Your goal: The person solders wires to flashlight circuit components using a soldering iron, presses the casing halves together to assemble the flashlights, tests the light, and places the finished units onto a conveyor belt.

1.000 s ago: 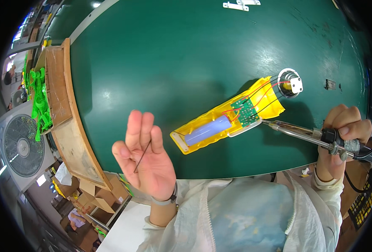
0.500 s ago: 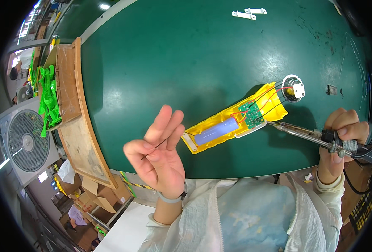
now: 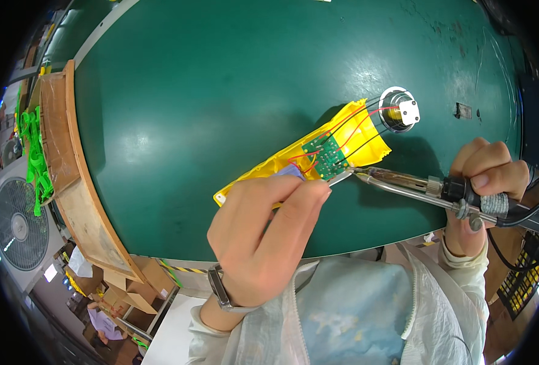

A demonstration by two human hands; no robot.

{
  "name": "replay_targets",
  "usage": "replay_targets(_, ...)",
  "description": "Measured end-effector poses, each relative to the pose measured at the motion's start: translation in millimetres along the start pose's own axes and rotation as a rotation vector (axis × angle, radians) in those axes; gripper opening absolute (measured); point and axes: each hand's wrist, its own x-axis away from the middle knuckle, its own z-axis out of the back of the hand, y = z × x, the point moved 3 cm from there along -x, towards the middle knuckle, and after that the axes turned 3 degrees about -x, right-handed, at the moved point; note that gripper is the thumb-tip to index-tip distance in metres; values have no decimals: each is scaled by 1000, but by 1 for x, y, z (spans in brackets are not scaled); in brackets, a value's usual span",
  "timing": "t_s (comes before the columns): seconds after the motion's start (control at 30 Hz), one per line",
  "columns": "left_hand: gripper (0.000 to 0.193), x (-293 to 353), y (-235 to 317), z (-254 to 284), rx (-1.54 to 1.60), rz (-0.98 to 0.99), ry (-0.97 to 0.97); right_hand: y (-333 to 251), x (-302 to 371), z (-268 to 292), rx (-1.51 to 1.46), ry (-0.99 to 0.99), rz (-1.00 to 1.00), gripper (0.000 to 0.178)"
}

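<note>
My right hand (image 3: pixel 491 176) grips a soldering iron (image 3: pixel 452 187) with a metal guide tube along its underside. Its tip meets the near right edge of a green circuit board (image 3: pixel 327 157). The board sits in an open yellow plastic casing (image 3: pixel 367 137). Closed in a pinch, my left hand (image 3: pixel 263 234) reaches over the casing, fingertips by the board's near edge. The thin black wire it holds is mostly hidden by the fingers. That hand also covers most of a blue-purple cylindrical battery (image 3: pixel 290 171). Red and black wires join the board to a round lamp head (image 3: pixel 399 111).
A green work mat (image 3: pixel 220 91) covers the table. At the left stands a wooden-edged tray (image 3: pixel 77 146) beside bright green plastic parts (image 3: pixel 36 161). Beyond are a box fan (image 3: pixel 20 225) and cardboard boxes (image 3: pixel 129 289). A black cable (image 3: pixel 513 264) hangs at the right.
My left hand has moved right and down onto the casing, bringing the black wire to the board's edge. The view has shifted, so the casing and lamp head appear further left.
</note>
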Motion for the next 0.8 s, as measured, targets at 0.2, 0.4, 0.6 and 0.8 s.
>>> replay_targets(0.2,26,0,-1,-2,7,124,-1,1,-2,-3,-15,-46,-33,40)
replay_targets(0.4,28,-1,1,-5,-48,105,29,4,-12,3,-124,-168,-50,41)
replay_targets(0.6,19,-2,7,-2,-170,203,-39,6,-10,15,-60,-400,-198,40)
replay_targets(0.8,15,-2,0,-5,-62,240,-48,5,5,33,-42,-376,-252,42)
